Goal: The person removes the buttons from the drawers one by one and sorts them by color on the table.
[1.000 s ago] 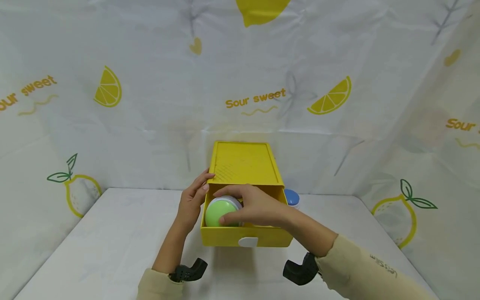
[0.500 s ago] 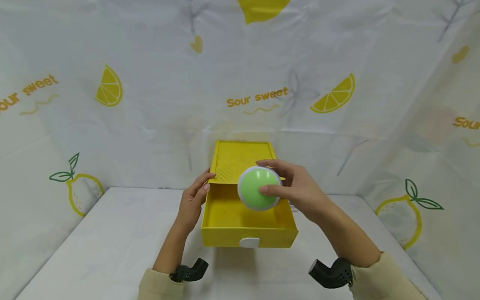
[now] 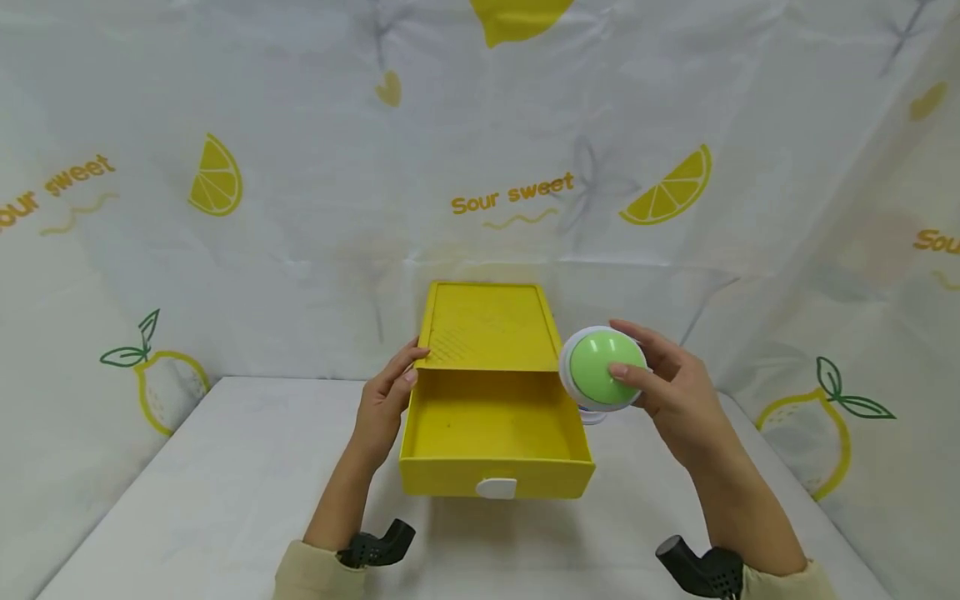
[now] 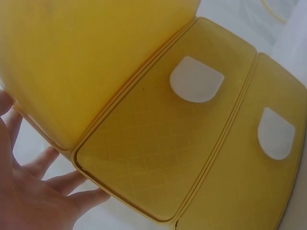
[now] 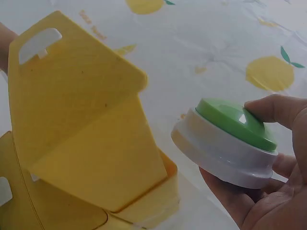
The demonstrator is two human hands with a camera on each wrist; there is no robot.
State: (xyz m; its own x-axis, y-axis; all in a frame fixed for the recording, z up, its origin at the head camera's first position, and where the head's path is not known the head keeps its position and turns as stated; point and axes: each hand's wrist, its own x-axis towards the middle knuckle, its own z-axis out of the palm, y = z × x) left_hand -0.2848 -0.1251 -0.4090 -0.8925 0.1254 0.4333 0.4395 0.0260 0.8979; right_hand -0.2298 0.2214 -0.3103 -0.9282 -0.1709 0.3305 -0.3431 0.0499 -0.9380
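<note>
A yellow drawer cabinet stands mid-table with its top drawer pulled out. My left hand is at the cabinet's left side, its fingers reaching along the wall and over the top edge. In the left wrist view, those fingers lie spread and nearly straight against the side. To the right of the drawer, my right hand holds a push button with a green dome and a white base. The right wrist view shows my thumb on the green dome and my other fingers under the base.
Two lower drawers are shut, each with a white tab handle. Partly hidden behind the push button, a round whitish base sits right of the cabinet. A lemon-print cloth hangs behind the white table.
My right hand has lifted the green push button out of the drawer and carried it right, past the cabinet's side. My left hand has stayed on the cabinet.
</note>
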